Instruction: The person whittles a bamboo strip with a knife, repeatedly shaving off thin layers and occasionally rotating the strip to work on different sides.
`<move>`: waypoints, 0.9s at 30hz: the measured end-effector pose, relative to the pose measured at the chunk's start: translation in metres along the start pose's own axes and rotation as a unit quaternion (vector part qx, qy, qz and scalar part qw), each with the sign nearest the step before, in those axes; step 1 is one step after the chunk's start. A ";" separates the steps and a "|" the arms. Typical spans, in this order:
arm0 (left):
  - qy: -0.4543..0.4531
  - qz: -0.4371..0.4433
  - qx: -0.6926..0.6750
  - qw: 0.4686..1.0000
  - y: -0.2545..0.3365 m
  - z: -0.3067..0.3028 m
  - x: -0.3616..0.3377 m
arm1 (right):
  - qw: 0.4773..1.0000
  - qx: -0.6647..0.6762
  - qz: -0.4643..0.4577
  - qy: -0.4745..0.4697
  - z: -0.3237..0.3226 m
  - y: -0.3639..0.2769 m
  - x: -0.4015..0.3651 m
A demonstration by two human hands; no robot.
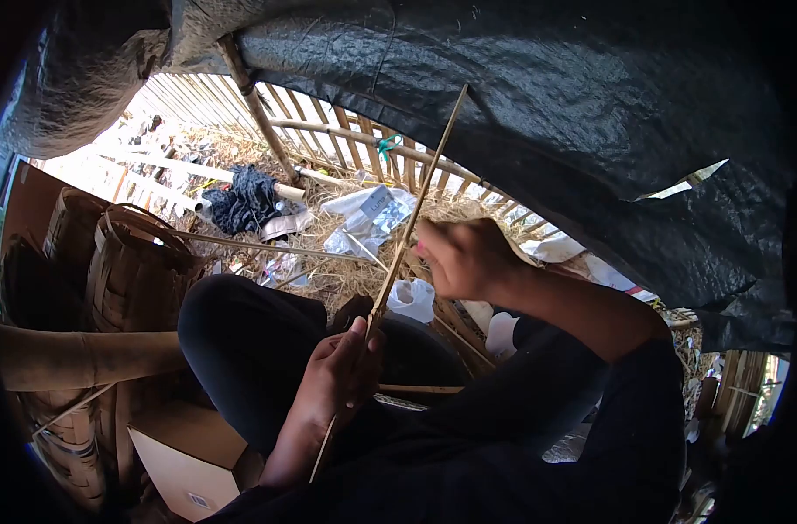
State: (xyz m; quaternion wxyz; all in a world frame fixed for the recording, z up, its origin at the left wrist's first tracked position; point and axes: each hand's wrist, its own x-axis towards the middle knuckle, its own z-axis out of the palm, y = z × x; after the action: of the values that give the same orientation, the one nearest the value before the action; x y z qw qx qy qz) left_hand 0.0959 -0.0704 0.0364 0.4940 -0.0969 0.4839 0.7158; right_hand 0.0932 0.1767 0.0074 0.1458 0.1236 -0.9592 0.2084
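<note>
A long, thin bamboo strip (428, 179) slants across my lap, its far tip rising toward the dark tarp. My left hand (336, 371) is closed around its lower part, thumb on top, and a thin end comes out below the palm toward my body. Just right of the strip's middle, my right hand (470, 255) is curled shut with the thumb side toward the strip. Whether it touches the strip or grips something small is hidden by the fingers. Near the left thumb, the strip looks split or doubled.
Woven baskets (141, 262) stand at left, beside a thick bamboo pole (93, 358) and a cardboard box (189, 445). A black tarp (573, 96) hangs low at upper right. Before a bamboo fence (329, 131) lie straw, plastic bags (411, 299) and a dark cloth (244, 201).
</note>
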 end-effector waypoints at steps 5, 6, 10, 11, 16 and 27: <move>0.013 0.004 0.047 0.999 -0.003 -0.003 0.001 | 0.999 -0.040 -0.030 -0.010 0.003 -0.007 -0.002; 0.015 0.013 0.059 0.998 -0.004 -0.005 0.000 | 0.998 -0.030 -0.062 0.004 0.001 -0.003 0.001; 0.026 0.025 0.099 0.994 -0.004 -0.005 0.000 | 0.995 -0.092 -0.004 -0.030 0.006 0.014 0.006; 0.027 0.028 0.098 0.994 -0.002 -0.004 0.000 | 0.997 -0.057 0.009 -0.044 0.005 0.004 0.000; 0.019 -0.009 -0.010 1.000 -0.004 -0.005 0.003 | 0.998 0.015 -0.069 0.001 0.020 -0.002 -0.010; 0.028 -0.002 -0.043 0.999 0.000 0.002 0.004 | 0.998 -0.058 -0.009 -0.027 0.026 -0.011 -0.005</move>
State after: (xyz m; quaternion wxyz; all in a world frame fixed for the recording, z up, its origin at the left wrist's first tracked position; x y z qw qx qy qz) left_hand 0.0951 -0.0663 0.0350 0.4775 -0.1390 0.4664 0.7315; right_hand 0.0948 0.1564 -0.0126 0.1288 0.1290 -0.9721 0.1477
